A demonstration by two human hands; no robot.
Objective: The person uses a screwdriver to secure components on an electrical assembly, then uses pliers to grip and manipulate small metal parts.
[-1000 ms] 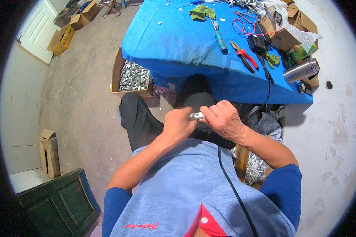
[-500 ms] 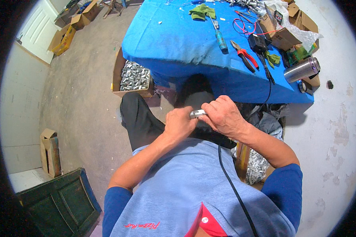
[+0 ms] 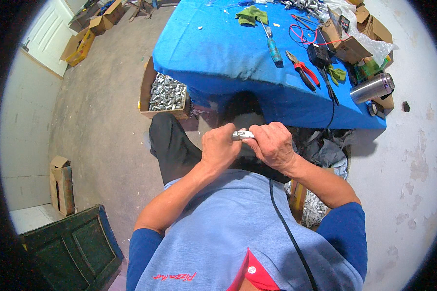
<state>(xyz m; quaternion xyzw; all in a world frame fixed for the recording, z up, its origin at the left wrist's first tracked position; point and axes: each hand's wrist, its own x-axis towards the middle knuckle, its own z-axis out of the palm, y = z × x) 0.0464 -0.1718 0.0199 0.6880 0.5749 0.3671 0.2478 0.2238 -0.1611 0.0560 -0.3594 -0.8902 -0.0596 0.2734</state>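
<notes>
Above my lap, a small silvery-white metal piece (image 3: 243, 135) spans the gap between my two hands. My left hand (image 3: 220, 148) is closed around its left end, fingers curled. On its other end, my right hand (image 3: 272, 144) grips with the thumb underneath and the fingers bent over. Most of the piece is covered by the fingers, so its exact kind cannot be made out. On the blue-covered table (image 3: 213, 43) ahead lie red-and-black pliers (image 3: 303, 71) and a screwdriver with a teal handle (image 3: 274, 51).
Left of the table, a cardboard box (image 3: 165, 114) on the floor holds many small metal parts (image 3: 167, 94). At the table's right are a steel tumbler (image 3: 372, 88), a black adapter (image 3: 318, 54) with cables, green cloths (image 3: 251, 16) and open cartons. A dark panel (image 3: 75, 247) leans lower left.
Both hands have risen slightly with the metal piece, which now lies more level and shows a little more between the fingers. The whole view has shifted slightly.
</notes>
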